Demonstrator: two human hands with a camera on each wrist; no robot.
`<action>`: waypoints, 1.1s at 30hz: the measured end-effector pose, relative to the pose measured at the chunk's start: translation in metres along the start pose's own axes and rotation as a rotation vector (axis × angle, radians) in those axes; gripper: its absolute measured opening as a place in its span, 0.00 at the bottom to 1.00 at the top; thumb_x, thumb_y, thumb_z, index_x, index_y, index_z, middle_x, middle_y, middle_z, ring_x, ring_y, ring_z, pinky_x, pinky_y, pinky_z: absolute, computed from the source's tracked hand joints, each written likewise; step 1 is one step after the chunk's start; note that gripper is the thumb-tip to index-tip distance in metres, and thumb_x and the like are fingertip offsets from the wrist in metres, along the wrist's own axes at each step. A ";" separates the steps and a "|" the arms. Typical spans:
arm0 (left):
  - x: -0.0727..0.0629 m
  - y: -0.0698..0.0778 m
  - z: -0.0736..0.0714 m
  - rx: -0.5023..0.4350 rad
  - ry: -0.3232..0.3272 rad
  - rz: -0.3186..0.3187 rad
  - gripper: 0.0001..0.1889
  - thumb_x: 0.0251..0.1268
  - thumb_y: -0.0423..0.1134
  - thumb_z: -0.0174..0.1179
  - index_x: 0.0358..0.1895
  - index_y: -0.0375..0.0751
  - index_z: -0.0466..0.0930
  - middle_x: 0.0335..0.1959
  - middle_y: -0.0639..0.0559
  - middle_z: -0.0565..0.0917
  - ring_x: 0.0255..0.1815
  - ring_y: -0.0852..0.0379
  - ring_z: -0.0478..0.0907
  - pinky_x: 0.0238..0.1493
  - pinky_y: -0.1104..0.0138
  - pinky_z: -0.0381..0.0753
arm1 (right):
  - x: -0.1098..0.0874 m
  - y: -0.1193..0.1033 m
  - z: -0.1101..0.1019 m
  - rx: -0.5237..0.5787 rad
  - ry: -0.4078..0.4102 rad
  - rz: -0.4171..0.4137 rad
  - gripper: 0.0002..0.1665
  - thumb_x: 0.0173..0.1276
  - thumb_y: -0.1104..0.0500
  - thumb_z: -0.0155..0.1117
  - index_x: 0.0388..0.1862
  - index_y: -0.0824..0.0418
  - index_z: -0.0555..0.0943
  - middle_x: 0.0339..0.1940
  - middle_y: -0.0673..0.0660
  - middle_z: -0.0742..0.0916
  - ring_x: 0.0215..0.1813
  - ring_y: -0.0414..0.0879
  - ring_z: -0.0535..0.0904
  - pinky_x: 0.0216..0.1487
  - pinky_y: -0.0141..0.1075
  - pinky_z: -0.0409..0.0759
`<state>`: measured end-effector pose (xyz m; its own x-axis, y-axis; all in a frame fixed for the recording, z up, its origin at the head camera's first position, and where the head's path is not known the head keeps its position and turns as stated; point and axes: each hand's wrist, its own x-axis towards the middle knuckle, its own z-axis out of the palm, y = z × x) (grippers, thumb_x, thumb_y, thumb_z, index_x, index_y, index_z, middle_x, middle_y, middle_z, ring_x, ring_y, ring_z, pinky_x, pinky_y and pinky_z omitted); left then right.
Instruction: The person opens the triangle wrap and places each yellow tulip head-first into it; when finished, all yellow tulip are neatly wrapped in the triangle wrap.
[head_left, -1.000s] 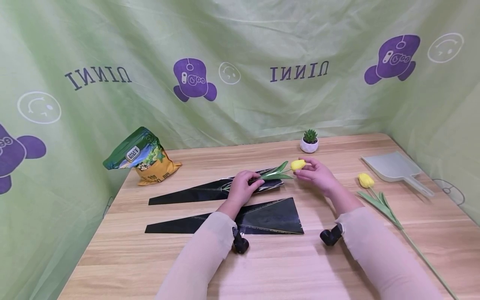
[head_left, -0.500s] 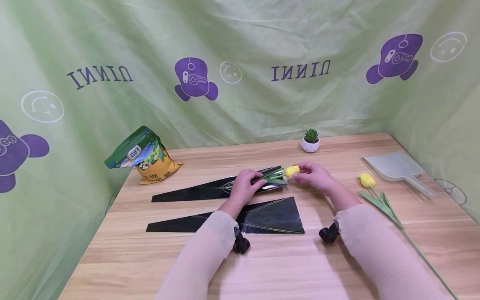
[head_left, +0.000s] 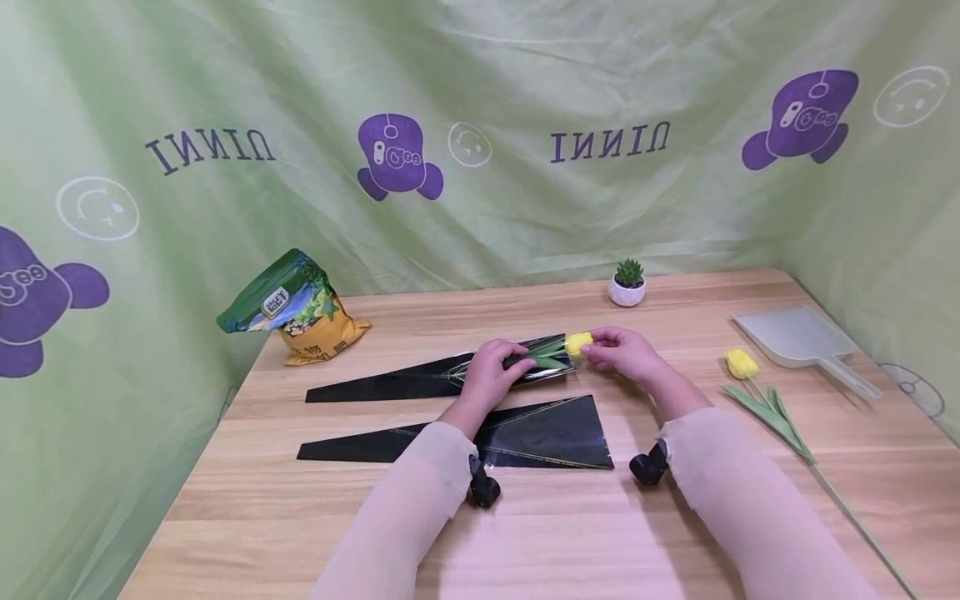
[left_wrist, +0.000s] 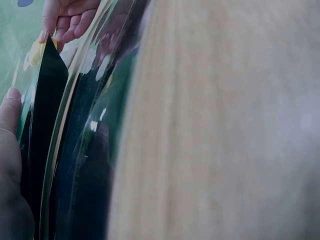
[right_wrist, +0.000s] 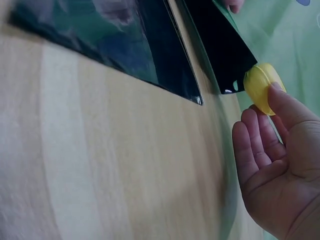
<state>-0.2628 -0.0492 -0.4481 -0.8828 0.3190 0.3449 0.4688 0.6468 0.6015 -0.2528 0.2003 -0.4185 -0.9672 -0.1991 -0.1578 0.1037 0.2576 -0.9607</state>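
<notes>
A yellow tulip (head_left: 578, 343) lies inside a black tapered flower sleeve (head_left: 390, 383), its bloom at the wide end. My right hand (head_left: 626, 354) pinches the bloom (right_wrist: 258, 87) between thumb and fingers, as the right wrist view shows. Farther down, my left hand (head_left: 491, 372) grips the sleeve, its thumb (left_wrist: 10, 112) against the clear film in the left wrist view. Green leaves (head_left: 546, 360) show through the film. A second black sleeve (head_left: 547, 433) lies flat nearer to me, partly under my left forearm.
Another yellow tulip (head_left: 742, 364) lies at the right, its long stem running toward the front. Behind it is a pale dustpan-like scoop (head_left: 798, 337). A potted succulent (head_left: 627, 287) stands at the back, and a green and orange bag (head_left: 311, 321) at the back left.
My right hand has moved left and slightly down with the tulip, whose leaves have slid into the sleeve. My left hand stays on the sleeve.
</notes>
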 end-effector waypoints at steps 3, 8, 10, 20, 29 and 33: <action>0.002 0.001 -0.001 0.012 0.000 0.011 0.14 0.63 0.46 0.66 0.46 0.43 0.86 0.47 0.49 0.87 0.55 0.50 0.81 0.61 0.58 0.77 | 0.004 0.001 0.002 0.011 -0.020 0.005 0.32 0.70 0.63 0.61 0.67 0.78 0.64 0.38 0.46 0.84 0.36 0.34 0.82 0.44 0.27 0.84; 0.004 0.003 -0.003 0.007 0.007 0.032 0.14 0.62 0.46 0.66 0.46 0.42 0.86 0.46 0.48 0.87 0.54 0.49 0.81 0.60 0.57 0.77 | 0.011 0.003 0.009 -0.003 -0.037 0.007 0.31 0.69 0.62 0.63 0.64 0.77 0.67 0.35 0.44 0.84 0.34 0.33 0.82 0.41 0.28 0.84; 0.004 0.004 -0.003 0.005 0.006 0.033 0.14 0.62 0.46 0.67 0.46 0.42 0.86 0.45 0.48 0.87 0.53 0.49 0.81 0.60 0.58 0.77 | 0.013 0.003 0.012 -0.030 -0.043 0.010 0.30 0.68 0.61 0.65 0.63 0.76 0.69 0.34 0.43 0.84 0.33 0.34 0.81 0.38 0.28 0.83; 0.004 0.005 0.000 0.005 0.008 0.042 0.14 0.63 0.47 0.66 0.46 0.42 0.86 0.45 0.49 0.87 0.53 0.50 0.82 0.59 0.59 0.78 | 0.018 0.001 0.024 -0.115 -0.067 -0.052 0.27 0.65 0.63 0.67 0.58 0.77 0.73 0.32 0.45 0.85 0.34 0.32 0.79 0.35 0.25 0.78; 0.002 0.003 0.002 -0.010 0.001 0.034 0.14 0.62 0.46 0.67 0.46 0.42 0.86 0.45 0.49 0.87 0.53 0.50 0.81 0.60 0.58 0.77 | 0.023 0.000 0.033 -0.219 -0.059 -0.060 0.25 0.64 0.62 0.69 0.57 0.73 0.77 0.33 0.49 0.84 0.30 0.35 0.75 0.28 0.25 0.73; 0.001 0.001 0.002 -0.006 0.002 0.033 0.14 0.62 0.46 0.67 0.46 0.42 0.86 0.45 0.49 0.87 0.53 0.50 0.81 0.60 0.58 0.77 | 0.023 -0.001 0.035 -0.259 -0.057 -0.046 0.25 0.65 0.61 0.68 0.58 0.72 0.78 0.39 0.57 0.87 0.33 0.35 0.76 0.31 0.26 0.75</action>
<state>-0.2636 -0.0468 -0.4481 -0.8667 0.3389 0.3660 0.4979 0.6318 0.5941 -0.2668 0.1625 -0.4292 -0.9541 -0.2671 -0.1353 -0.0097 0.4790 -0.8777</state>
